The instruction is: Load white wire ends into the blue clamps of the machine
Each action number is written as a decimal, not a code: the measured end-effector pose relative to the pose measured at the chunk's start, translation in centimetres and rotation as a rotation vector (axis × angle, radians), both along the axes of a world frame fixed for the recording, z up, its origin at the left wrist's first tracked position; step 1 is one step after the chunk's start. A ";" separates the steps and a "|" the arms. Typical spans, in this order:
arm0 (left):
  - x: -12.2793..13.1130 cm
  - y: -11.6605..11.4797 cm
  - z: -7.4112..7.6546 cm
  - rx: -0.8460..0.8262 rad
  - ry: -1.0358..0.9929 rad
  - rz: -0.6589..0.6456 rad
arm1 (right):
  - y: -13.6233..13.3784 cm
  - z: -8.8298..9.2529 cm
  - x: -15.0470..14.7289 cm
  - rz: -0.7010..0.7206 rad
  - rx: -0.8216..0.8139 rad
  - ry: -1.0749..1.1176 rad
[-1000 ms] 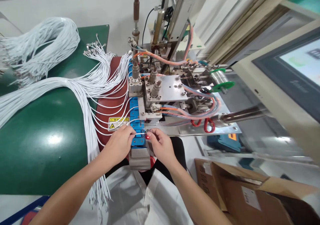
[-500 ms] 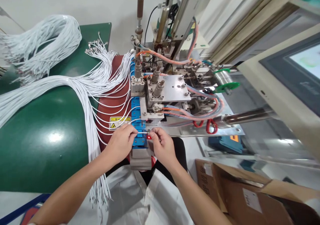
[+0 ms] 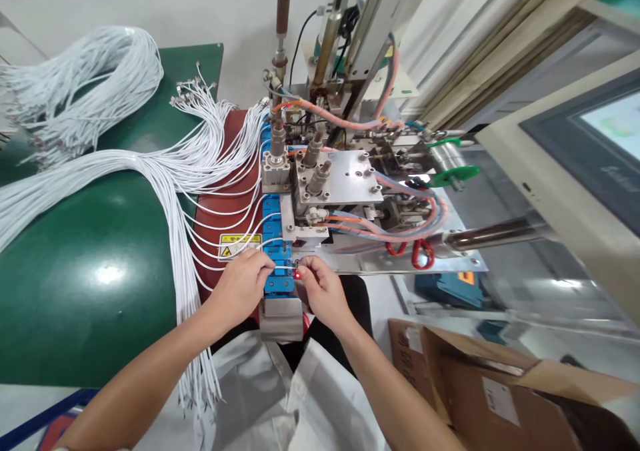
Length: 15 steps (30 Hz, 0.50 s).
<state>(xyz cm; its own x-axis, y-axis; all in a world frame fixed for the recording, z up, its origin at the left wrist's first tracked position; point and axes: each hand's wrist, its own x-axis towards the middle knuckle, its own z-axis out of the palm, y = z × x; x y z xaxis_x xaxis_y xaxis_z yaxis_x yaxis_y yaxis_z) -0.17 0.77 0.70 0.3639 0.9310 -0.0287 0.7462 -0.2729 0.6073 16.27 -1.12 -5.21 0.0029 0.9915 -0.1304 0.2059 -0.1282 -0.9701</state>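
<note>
A white cable [image 3: 283,267] stretches between my two hands, across a row of blue fixture blocks [image 3: 277,284] at the machine's left edge. My left hand [image 3: 245,281] pinches it on the left side of the blocks. At the cable's tip, my right hand [image 3: 323,287] has thumb and forefinger pressed together, close beside a glowing red light [image 3: 298,275]. The very end of the cable is mostly hidden by those fingers. Several other white cables run from a bundle [image 3: 167,197] on the left into blocks farther back.
The metal machine [image 3: 345,177] with hoses stands right of the blocks, carrying a solder-like wire spool [image 3: 447,157]. Another cable bundle [image 3: 105,77] lies on the green table mat [image 3: 100,317]. A screen [image 3: 595,131] juts in at right, above a cardboard box [image 3: 465,384].
Both hands keep almost the same pose at the blue block. The right fingers have shifted very slightly at the cable's tip; the view has moved a little.
</note>
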 end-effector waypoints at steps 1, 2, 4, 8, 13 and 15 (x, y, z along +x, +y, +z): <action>0.0 0.0 -0.1 0.007 -0.010 0.001 | 0.0 0.2 0.1 0.001 0.027 -0.031; -0.1 0.0 -0.2 0.012 -0.017 0.001 | 0.0 0.4 0.2 0.001 0.057 -0.068; -0.1 0.0 -0.3 0.013 -0.023 -0.004 | 0.1 0.6 0.4 0.002 0.112 -0.149; -0.1 0.0 -0.3 0.000 -0.017 -0.004 | 0.2 0.6 0.3 -0.021 0.142 -0.243; 0.0 0.0 -0.1 -0.007 0.015 -0.018 | 0.4 0.5 0.1 0.003 0.140 -0.333; 0.1 0.0 0.0 -0.005 0.031 -0.024 | 0.6 0.6 0.0 0.024 0.138 -0.413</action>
